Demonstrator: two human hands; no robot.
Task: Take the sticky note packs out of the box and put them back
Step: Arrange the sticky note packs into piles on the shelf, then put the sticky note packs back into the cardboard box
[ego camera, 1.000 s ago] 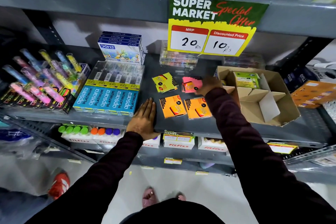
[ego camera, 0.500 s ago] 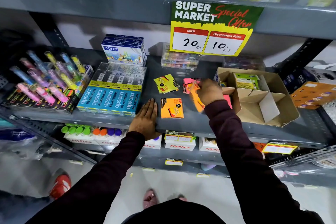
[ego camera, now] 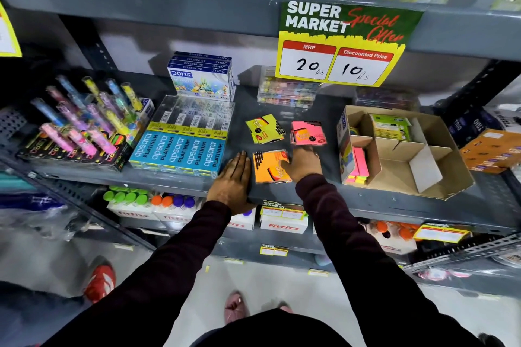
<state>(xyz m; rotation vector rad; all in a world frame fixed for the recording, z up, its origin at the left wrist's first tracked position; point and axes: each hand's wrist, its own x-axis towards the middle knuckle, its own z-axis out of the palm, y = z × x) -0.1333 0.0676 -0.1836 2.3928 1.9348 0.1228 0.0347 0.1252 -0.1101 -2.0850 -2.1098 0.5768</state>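
- Right hand [ego camera: 303,165] lays its grip on the right edge of the orange sticky note pack [ego camera: 269,167]; the fingers curl over that edge, though whether they pinch it or only press on it is hard to tell.
- Left hand [ego camera: 232,180] lies flat on the shelf [ego camera: 366,200], fingers straight and together, touching the pack's left edge and holding nothing.
- Just beyond the right grip lies a pink pack [ego camera: 308,133]; beyond and to its left, a yellow pack [ego camera: 264,129].
- Right of the grip stands the cardboard box [ego camera: 439,177], with pink and yellow packs [ego camera: 359,165] on edge in its near-left compartment.
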